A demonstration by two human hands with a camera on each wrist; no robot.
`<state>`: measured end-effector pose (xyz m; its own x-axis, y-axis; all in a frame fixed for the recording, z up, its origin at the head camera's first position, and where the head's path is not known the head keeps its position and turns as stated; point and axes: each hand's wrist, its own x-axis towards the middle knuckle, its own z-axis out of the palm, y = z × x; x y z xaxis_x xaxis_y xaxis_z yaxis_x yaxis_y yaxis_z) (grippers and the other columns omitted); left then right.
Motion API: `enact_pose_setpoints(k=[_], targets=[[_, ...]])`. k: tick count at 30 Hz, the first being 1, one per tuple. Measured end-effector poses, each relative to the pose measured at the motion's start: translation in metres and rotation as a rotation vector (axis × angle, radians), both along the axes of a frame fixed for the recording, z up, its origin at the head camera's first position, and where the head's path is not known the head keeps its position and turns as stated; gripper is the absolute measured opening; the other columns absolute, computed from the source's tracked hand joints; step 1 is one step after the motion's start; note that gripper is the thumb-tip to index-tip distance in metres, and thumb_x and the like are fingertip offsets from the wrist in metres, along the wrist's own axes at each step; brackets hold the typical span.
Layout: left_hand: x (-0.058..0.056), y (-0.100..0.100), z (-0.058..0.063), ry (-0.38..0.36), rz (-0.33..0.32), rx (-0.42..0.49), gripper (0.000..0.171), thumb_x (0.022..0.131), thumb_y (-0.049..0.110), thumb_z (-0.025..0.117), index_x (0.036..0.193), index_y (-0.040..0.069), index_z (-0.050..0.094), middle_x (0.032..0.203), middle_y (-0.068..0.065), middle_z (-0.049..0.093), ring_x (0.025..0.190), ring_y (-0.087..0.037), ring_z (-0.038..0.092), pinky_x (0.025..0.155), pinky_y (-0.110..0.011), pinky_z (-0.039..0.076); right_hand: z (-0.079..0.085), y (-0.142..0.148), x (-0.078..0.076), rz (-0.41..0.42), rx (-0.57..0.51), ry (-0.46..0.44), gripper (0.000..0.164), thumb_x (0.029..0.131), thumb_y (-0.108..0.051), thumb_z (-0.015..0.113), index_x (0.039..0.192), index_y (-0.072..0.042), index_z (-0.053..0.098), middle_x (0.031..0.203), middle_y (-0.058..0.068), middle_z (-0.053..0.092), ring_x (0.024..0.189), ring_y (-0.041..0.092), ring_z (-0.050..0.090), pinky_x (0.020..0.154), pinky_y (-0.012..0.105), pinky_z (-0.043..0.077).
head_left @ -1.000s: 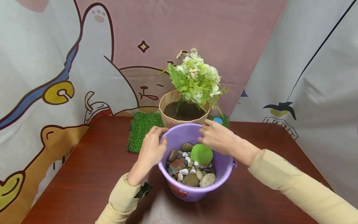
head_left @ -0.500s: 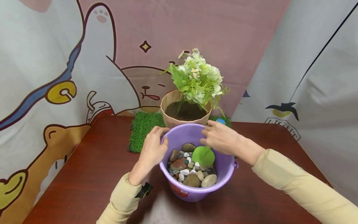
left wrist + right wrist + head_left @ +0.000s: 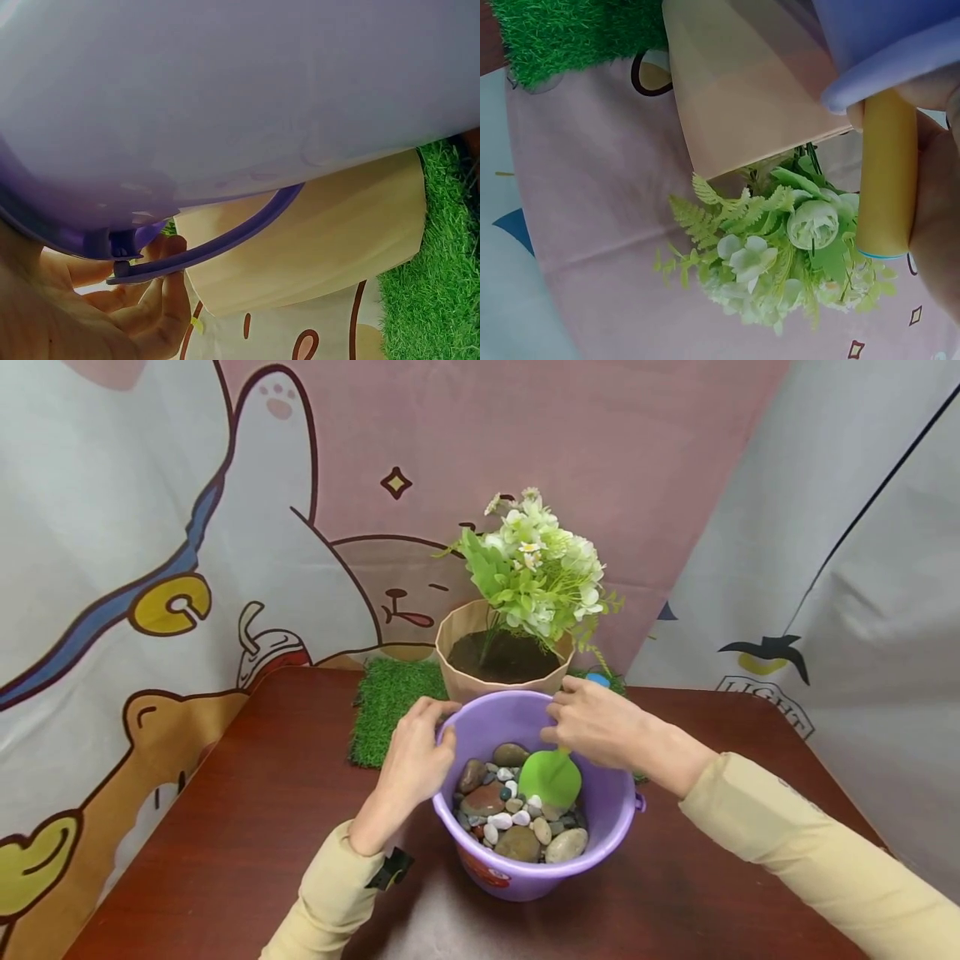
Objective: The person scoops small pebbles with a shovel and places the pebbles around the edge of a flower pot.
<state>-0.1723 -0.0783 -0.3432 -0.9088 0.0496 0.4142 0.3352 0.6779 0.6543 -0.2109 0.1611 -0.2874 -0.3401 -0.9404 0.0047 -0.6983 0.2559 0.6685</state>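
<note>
A purple bucket [image 3: 495, 720] holds stones [image 3: 517, 843] of mixed sizes and colours. My left hand [image 3: 411, 752] grips the bucket's left rim, thumb on the inner side and fingers outside, near the bail handle [image 3: 225, 244] in the left wrist view. My right hand [image 3: 600, 722] holds a toy shovel by its yellow handle [image 3: 889, 180] over the far right rim. The shovel's round green blade [image 3: 550, 779] is down in the bucket, tilted against the stones. In the right wrist view the hand [image 3: 939, 202] shows only partly beside the handle.
Just behind the bucket stands a beige faceted pot [image 3: 465, 672] with dark soil [image 3: 517, 658] and white artificial flowers [image 3: 543, 560]. A square of artificial grass [image 3: 393, 702] lies under the pot on the brown table [image 3: 285, 777]. Printed cloth [image 3: 525, 427] hangs behind.
The shovel blade has tilted slightly, and its neck now shows below my right hand. The whole view has drifted a little; my left hand keeps its place on the rim.
</note>
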Motion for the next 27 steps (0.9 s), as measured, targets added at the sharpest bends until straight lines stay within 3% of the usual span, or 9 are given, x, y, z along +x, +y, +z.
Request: enact_pose_setpoints(k=[4,9,15,19,27], targets=[[0.0,0.0,0.0,0.006,-0.003,-0.002,0.027,0.086,0.006,0.055,0.11,0.004,0.067,0.101,-0.01,0.064,0.086,-0.022,0.062,0.074,-0.038,0.05,0.005,0.001,0.002,-0.05,-0.016,-0.049,0.019,0.07,-0.038,0.077,0.079,-0.026,0.065,0.072,-0.003,0.063,0.07,0.019,0.057,0.068,0.032,0.036],[0.0,0.0,0.001,0.008,0.0,0.002,0.027,0.086,0.006,0.056,0.11,0.004,0.067,0.102,-0.01,0.064,0.088,-0.023,0.063,0.075,-0.039,0.051,-0.003,0.0,0.007,-0.07,-0.054,-0.17,0.024,0.064,-0.022,0.082,0.079,-0.026,0.063,0.071,-0.004,0.06,0.069,0.017,0.058,0.066,0.032,0.035],[0.0,0.001,0.001,0.008,0.002,0.007,0.027,0.086,0.006,0.056,0.109,0.004,0.067,0.102,-0.01,0.064,0.088,-0.023,0.063,0.076,-0.039,0.051,-0.019,-0.001,0.007,-0.014,-0.151,-0.278,0.025,0.063,-0.012,0.077,0.079,-0.025,0.062,0.068,-0.005,0.058,0.065,0.017,0.056,0.065,0.033,0.038],[0.0,0.001,0.001,-0.002,0.001,0.006,0.027,0.086,0.006,0.055,0.11,0.004,0.067,0.103,-0.01,0.063,0.089,-0.023,0.063,0.076,-0.039,0.05,-0.024,0.0,0.005,0.021,-0.208,-0.298,0.025,0.063,-0.011,0.076,0.078,-0.026,0.062,0.067,-0.006,0.058,0.063,0.017,0.056,0.065,0.033,0.038],[0.002,0.001,0.002,-0.017,0.025,-0.013,0.027,0.086,0.009,0.055,0.11,0.005,0.067,0.103,-0.01,0.064,0.093,-0.026,0.06,0.081,-0.042,0.048,-0.025,-0.004,0.006,-0.007,-0.242,-0.401,0.03,0.065,-0.011,0.075,0.086,-0.028,0.062,0.071,-0.007,0.06,0.069,0.014,0.058,0.07,0.034,0.04]])
